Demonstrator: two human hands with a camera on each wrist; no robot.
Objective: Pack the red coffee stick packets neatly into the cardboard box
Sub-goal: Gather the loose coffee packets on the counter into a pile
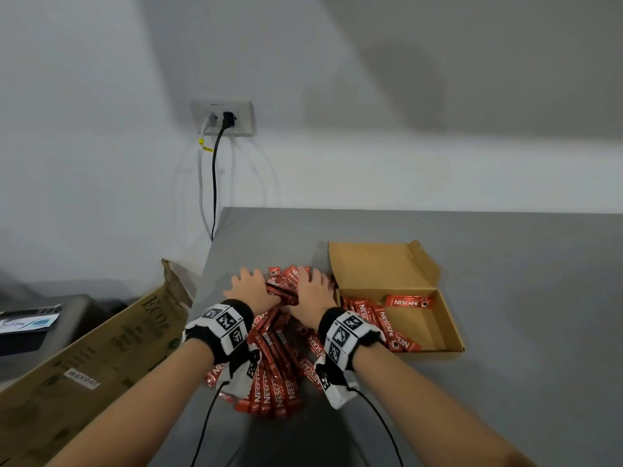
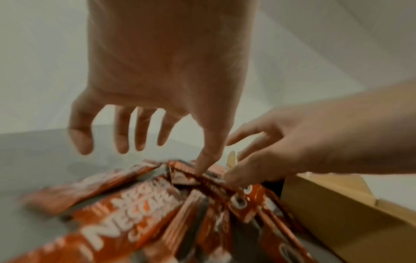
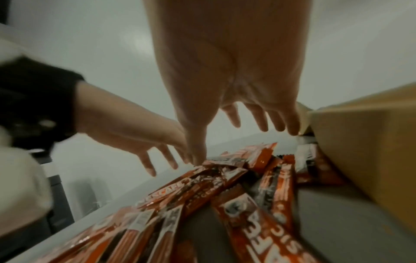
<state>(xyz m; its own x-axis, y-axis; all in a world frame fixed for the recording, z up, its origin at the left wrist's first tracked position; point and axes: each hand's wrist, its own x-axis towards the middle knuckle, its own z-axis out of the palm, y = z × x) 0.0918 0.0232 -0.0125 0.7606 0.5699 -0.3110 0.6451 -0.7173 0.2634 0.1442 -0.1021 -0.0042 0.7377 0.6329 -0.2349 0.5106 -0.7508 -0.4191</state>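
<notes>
Loosely heaped, the red foil coffee stick packets lie in a fanned pile on the grey desk, just beside the near-left wall of the shallow brown cardboard box, whose lid is folded back away from the person. A short row of packets already lies inside the box against that wall, with one more lying crosswise deeper in, so packing looks barely begun. Both hands sit on the far end of the pile: the left hand has its fingers spread and straight above the packets, thumb tip touching one, and the right hand, nearer the box, is likewise spread, its thumb down on the foil; neither visibly pinches anything. These sticks should be light, thin and slippery, bending a little and sliding over each other, so gathering several side by side and squeezing the bundle at mid-length from both long edges seems the safest hold; grabbing by the crimped ends would likely let them fan apart. Left of the box, off the desk edge, leans a larger printed cardboard carton.
</notes>
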